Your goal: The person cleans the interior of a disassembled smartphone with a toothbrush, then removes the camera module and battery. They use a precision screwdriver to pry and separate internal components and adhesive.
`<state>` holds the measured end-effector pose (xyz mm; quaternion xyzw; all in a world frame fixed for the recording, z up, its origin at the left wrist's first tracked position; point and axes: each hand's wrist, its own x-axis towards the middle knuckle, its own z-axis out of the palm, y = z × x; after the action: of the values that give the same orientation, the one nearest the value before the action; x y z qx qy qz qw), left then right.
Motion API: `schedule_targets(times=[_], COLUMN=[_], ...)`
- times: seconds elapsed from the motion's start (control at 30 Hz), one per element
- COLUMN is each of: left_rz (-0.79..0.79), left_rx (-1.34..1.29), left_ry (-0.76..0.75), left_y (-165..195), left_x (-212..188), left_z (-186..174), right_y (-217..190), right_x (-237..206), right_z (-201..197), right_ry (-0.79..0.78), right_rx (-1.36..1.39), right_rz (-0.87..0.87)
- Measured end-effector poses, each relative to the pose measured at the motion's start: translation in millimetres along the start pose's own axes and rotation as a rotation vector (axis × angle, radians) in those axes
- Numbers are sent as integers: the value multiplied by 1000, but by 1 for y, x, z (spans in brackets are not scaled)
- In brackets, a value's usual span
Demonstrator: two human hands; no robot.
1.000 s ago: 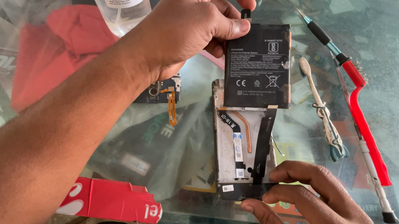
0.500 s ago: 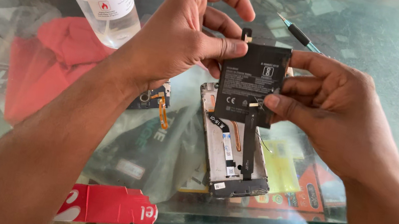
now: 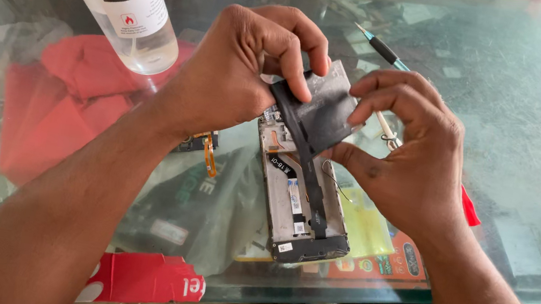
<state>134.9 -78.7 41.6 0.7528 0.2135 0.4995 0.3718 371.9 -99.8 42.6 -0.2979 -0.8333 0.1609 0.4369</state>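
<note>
battery (image 3: 330, 111) pinched between both hands above opened phone frame (image 3: 299, 202) | left hand (image 3: 239, 73) fingers clamp its top edge | right hand (image 3: 404, 153) grips its right side

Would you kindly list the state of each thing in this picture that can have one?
Battery: lifted off the frame, tilted, gripped by both hands.
Phone frame: opened, lying flat on the glass table, insides bare.
Black strip: hanging from the battery down to the frame.
Clear bottle: upright, partly filled.
Left hand: pinching the battery.
Right hand: holding the battery's edge.
</note>
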Motion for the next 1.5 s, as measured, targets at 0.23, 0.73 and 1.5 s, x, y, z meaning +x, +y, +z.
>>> schedule_targets(times=[0.23, 0.73, 1.5], left_rz=[-26, -243, -198], left_rx=[-141, 48, -40], left_ry=[-175, 109, 69], left_y=[-1, 7, -1], left_x=[-1, 3, 3], left_z=[-4, 1, -8], right_y=[7, 22, 18], right_x=[-3, -2, 4], right_z=[-9, -3, 0], right_ry=[-295, -80, -238], right_rx=[843, 271, 404], right_rz=[457, 612, 671])
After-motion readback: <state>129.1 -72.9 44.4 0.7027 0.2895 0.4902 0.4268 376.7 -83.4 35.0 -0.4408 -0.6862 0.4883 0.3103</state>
